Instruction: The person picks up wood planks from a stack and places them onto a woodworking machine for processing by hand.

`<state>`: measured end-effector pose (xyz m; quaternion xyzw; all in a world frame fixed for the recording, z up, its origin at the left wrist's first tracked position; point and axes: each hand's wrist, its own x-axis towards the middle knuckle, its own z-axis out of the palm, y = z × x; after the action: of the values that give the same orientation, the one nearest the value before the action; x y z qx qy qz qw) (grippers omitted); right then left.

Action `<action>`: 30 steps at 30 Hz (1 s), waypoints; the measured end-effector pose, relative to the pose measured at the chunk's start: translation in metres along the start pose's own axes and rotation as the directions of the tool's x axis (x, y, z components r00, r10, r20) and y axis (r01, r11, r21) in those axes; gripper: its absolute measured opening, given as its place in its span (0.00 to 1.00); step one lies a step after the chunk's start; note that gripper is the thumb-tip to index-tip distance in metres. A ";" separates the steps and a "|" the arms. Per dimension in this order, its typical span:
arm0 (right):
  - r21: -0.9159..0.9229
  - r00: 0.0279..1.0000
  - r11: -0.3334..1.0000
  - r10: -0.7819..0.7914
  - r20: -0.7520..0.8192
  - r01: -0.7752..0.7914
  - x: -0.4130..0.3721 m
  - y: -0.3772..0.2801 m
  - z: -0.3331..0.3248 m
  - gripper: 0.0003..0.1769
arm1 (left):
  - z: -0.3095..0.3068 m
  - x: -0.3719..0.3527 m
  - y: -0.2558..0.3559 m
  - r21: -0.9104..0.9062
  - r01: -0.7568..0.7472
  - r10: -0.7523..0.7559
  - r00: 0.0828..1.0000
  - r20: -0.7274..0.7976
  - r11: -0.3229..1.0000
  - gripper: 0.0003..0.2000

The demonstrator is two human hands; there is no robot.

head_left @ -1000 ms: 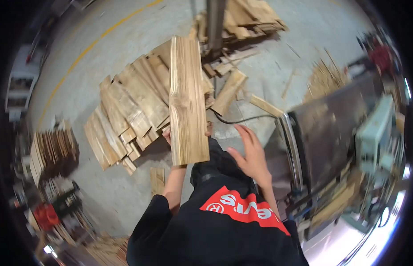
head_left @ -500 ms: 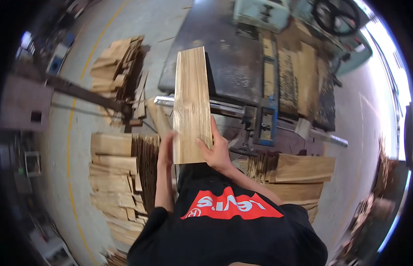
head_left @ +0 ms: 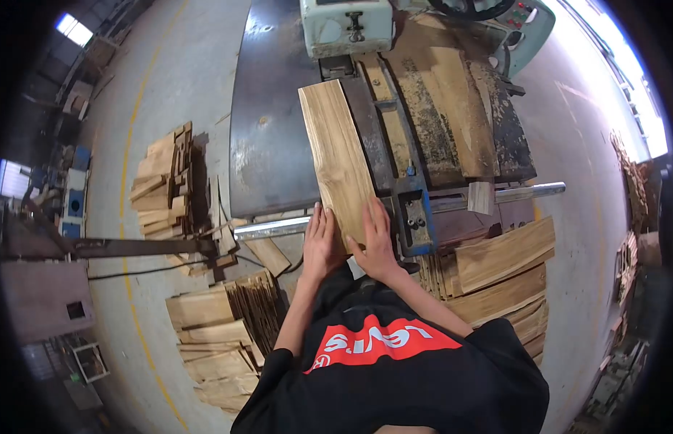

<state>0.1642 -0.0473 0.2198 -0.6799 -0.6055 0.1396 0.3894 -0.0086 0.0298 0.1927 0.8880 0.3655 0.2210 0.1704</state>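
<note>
Board: a long wooden board (head_left: 340,159) lies flat on the dark metal table (head_left: 267,130) of a big machine. It points away from the person, a little tilted to the left.
Left hand: the left hand (head_left: 320,242) is flat, with its fingers stretched out. It touches the near end of the board at its left edge. It grips nothing.
Right hand: the right hand (head_left: 376,242) is flat too, with fingers spread. It rests on top of the board's near end.
Board and hands: the board's near end is under the fingers. The rest of it reaches away from both hands, across the table.
Done, I think: the board is up off the floor and down on the table.
Left, I think: the far end is near the green machine box (head_left: 347,25) but not touching it. The wood looks whole and uncut.
Beside the board: a blue block (head_left: 412,213) sits just to its right, on a shiny rail (head_left: 271,228).
On the floor: a wood stack (head_left: 166,181) lies on the left, and wide planks (head_left: 503,257) on the right.
</note>
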 end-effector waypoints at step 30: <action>-0.211 0.968 0.976 0.003 -0.252 -0.058 0.262 0.091 0.080 0.30 | 0.023 0.225 -0.098 -0.045 -0.078 0.076 0.996 -0.036 0.996 0.47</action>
<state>0.2362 0.2292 0.1770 -0.7398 -0.5524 -0.0079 0.3841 0.0896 0.2560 0.1884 0.8933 0.3286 0.2510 0.1761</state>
